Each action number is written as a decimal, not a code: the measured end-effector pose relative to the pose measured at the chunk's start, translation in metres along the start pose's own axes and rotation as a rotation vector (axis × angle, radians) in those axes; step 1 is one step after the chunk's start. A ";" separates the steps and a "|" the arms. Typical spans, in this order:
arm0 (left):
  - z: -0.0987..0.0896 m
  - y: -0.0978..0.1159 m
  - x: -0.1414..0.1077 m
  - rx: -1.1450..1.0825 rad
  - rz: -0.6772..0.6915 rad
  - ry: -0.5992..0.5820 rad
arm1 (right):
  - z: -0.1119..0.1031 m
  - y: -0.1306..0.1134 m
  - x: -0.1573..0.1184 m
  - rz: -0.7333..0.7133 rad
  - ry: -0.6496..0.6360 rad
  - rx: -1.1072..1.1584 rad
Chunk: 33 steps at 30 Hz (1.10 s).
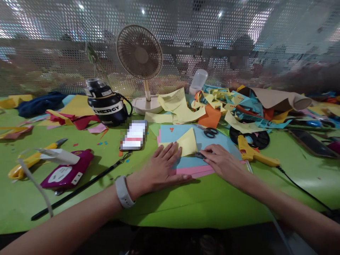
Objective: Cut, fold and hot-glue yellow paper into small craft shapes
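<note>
A folded yellow paper lies on blue sheets, with pink sheets showing below them. My left hand rests flat with its fingers spread, its fingertips on the left end of the yellow paper. At the paper's right lower corner, my right hand has its fingers closed around a small dark tool, which is mostly hidden. Black-handled scissors lie on the blue sheets beyond my right hand. A small orange cut-out sits near the top left of the blue sheets.
Behind are a fan, a black bottle and heaped paper scraps. A phone, purple case and yellow cutter lie left. Right are a yellow glue gun, black spool and second phone.
</note>
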<state>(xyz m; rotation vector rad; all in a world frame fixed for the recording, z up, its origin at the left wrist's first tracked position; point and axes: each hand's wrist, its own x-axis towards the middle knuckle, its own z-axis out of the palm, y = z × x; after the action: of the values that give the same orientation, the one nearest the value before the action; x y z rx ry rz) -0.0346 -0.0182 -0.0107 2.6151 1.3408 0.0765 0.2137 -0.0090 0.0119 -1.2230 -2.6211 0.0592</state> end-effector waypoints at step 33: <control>-0.001 -0.007 -0.010 -0.014 0.013 0.022 | 0.004 0.000 0.002 -0.067 -0.017 -0.017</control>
<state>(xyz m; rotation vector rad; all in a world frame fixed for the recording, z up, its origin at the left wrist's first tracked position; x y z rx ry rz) -0.0461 -0.0224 -0.0111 2.6185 1.3259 0.1161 0.2118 -0.0069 0.0084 -1.1444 -2.6800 0.0354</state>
